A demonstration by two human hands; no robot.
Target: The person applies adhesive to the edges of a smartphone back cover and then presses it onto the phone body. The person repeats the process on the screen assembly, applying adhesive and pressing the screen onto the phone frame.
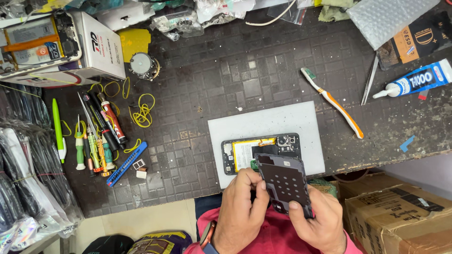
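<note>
Both hands hold a dark phone back cover [285, 181], inner side up, with a grid of small pale dots on it. My left hand [241, 211] grips its left edge, thumb on the surface. My right hand [318, 218] grips its lower right edge. Just beyond the cover, an opened phone [245, 153] with its battery and circuit board exposed lies on a white mat [273, 122] near the front edge of the dark workbench [212, 80].
A toothbrush [334, 103], tweezers [370, 80] and a glue tube [416, 81] lie at the right. Screwdrivers, pens and yellow rubber bands [101, 131] lie at the left, by a white box [96, 47] with another opened phone. Cardboard boxes [395, 216] stand at lower right.
</note>
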